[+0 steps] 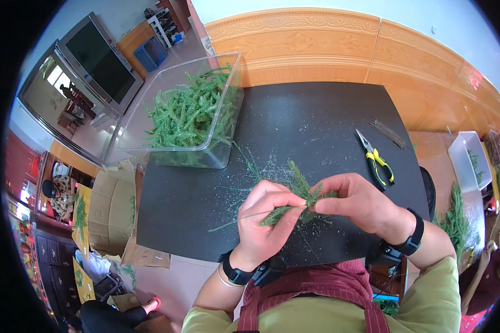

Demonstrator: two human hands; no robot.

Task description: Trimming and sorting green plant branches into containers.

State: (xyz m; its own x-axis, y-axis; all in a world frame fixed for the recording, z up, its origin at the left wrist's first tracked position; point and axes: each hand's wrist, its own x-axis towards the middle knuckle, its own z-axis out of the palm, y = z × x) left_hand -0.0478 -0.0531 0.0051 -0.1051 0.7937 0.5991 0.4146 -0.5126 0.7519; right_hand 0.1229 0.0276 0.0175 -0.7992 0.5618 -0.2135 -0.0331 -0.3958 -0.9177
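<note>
Sprigs of green artificial pine fill the clear plastic box (pixel 216 150) at the far left corner of the black table (pixel 316 122). Nearer the person, the left hand (pixel 266 219) pinches with thumb and fingers a small bundle of green sprigs (pixel 297 194) just above the table's near edge, and the right hand (pixel 358 202) grips the same bundle from the other side, fingers closed on it. Further right, yellow-handled pliers (pixel 376 159) lie on the table beside thin dark wires (pixel 388 132).
</note>
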